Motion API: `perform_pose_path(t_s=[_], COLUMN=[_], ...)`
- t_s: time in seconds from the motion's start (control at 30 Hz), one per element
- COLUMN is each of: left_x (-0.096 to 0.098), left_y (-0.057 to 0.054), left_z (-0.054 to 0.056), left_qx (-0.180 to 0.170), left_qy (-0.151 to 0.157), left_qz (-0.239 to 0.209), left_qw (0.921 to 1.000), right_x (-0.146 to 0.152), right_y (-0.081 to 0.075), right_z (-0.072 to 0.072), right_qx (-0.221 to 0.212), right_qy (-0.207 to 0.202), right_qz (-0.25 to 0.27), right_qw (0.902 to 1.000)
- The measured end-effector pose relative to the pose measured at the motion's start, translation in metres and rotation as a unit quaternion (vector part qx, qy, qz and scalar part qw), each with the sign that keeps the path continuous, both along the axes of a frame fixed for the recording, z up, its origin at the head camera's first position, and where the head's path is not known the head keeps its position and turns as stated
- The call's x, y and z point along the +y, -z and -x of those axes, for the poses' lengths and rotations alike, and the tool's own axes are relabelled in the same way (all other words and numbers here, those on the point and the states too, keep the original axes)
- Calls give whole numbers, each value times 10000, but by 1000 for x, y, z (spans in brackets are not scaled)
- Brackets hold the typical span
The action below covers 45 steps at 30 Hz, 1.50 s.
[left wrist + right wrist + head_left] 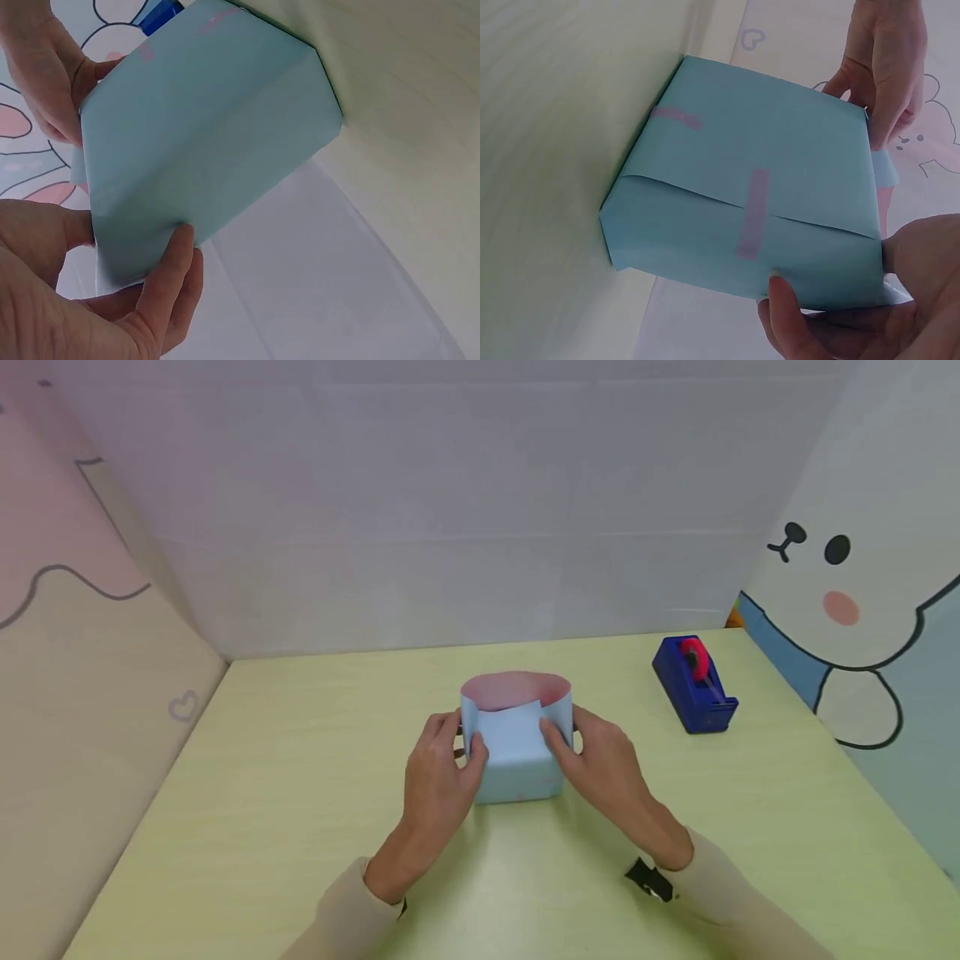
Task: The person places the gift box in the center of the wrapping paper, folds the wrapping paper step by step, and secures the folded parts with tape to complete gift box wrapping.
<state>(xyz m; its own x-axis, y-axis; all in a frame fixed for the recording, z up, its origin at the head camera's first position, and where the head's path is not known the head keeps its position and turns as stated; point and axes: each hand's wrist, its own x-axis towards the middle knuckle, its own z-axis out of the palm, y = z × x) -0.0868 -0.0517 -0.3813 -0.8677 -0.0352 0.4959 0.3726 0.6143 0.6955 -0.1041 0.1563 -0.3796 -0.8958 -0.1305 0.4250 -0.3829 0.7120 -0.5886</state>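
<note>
Noted light-blue paper bag [521, 777] near middle of table [300, 735], showing pink inside through open top. Found pinched at left edge by left hand [437, 768], at right edge by right hand [606, 766]. Logged blue tape dispenser [688, 695] with red roll [699, 657] toward right of table, well apart from bag
</note>
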Motion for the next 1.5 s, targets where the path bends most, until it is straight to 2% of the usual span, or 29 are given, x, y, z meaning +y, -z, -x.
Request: perform_pose_path(t_s=[0.2, 0.33, 0.53, 0.7, 0.9, 1.17, 1.23, 1.4, 1.5], left_x=[3, 5, 8, 9, 8, 7, 7, 8, 8], left_y=[1, 2, 2, 3, 3, 2, 2, 1, 0], left_z=[3, 5, 8, 11, 14, 16, 16, 17, 17], left_qx=[-178, -118, -225, -241, -266, -359, -360, -434, -490], left_qy=[-114, -270, -317, -380, -360, -303, -323, -390, -400], left_qz=[127, 312, 187, 407, 402, 298, 272, 162, 110], left_qw=[9997, 9991, 9991, 9982, 9982, 9985, 9985, 9982, 9979], right_x=[-4, -5, -7, -6, -6, -10, -9, -6, -6], right_y=[2, 3, 5, 5, 3, 4, 4, 2, 1], right_z=[2, 3, 6, 5, 6, 9, 9, 8, 8], right_qx=[65, 86, 180, 202, 107, 217, 158, -369, -562], right_qy=[119, 229, 370, 387, 407, 398, 371, 279, 194], right_qz=[-316, -258, -290, -271, -207, -488, -425, -61, -19], right_qw=[9994, 9994, 9987, 9987, 9989, 9978, 9983, 9989, 9982])
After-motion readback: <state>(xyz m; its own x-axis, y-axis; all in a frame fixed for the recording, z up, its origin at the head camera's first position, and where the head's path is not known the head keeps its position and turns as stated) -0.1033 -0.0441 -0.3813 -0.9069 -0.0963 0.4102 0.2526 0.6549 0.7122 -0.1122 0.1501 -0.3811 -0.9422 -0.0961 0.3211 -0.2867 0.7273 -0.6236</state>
